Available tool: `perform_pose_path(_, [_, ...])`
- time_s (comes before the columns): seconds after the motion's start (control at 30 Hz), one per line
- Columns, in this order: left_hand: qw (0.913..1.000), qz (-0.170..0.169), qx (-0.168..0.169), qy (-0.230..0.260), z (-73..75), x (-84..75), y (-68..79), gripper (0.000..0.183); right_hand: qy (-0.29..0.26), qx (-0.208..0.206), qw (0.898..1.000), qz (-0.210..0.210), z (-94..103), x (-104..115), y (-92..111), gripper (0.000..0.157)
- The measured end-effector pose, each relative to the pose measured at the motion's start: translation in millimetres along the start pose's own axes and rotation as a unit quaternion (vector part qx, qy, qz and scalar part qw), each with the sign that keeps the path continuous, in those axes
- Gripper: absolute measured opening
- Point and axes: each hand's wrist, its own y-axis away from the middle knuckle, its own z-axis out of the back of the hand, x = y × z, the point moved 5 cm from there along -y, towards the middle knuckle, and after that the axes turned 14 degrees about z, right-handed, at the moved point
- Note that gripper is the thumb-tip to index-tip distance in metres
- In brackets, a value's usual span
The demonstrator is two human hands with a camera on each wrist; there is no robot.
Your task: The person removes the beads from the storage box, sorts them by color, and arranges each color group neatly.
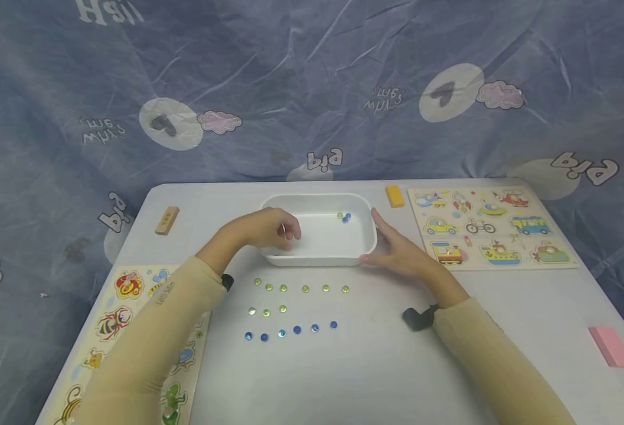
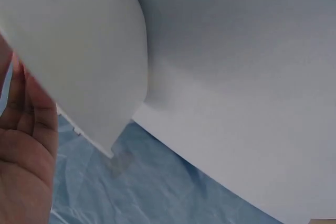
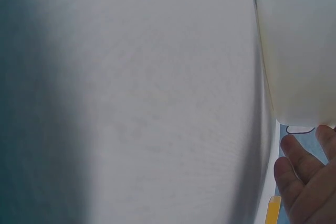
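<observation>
A white rectangular tray (image 1: 322,260) sits near the table's far edge. At its far right corner inside lie one small green bead (image 1: 340,215) and two blue beads (image 1: 348,216). My right hand (image 1: 397,251) grips the tray's right end, thumb at the near corner, fingers along the far side. Reaching over the left end, my left hand (image 1: 266,229) has its fingers bent down inside the rim; I cannot tell whether it pinches anything. In the left wrist view its palm (image 2: 26,166) is beside the tray wall (image 2: 94,56).
Before the tray lie two rows of green beads (image 1: 305,288) and one row of blue beads (image 1: 297,330). Picture puzzle boards (image 1: 482,227) are at the right and left. A wooden block (image 1: 167,220), yellow block (image 1: 395,196) and pink block (image 1: 611,347) lie around.
</observation>
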Motion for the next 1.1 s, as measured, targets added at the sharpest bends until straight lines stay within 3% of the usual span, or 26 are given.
perform_pose_path(0.23, [0.9993, 0.004, 0.029, -0.025, -11.5, -4.0, -22.9, 0.023, -0.001, 0.002, 1.000, -0.001, 1.9, 11, 2, 0.104])
perform_pose_path(0.4, [0.9981, 0.029, 0.053, -0.015, -19.4, -5.8, -29.9, 0.023, -0.008, 0.000, 1.000, 0.004, 0.9, 7, 1, 0.105])
perform_pose_path(0.7, [0.9962, 0.028, 0.077, -0.029, -31.6, -9.7, -38.3, 0.022, -0.009, 0.000, 1.000, 0.003, 1.2, 5, 1, 0.106])
perform_pose_path(1.1, [0.9972, 0.020, 0.069, -0.024, -43.1, -10.8, -50.7, 0.024, 0.002, 0.002, 1.000, -0.007, 1.9, 8, 1, 0.105])
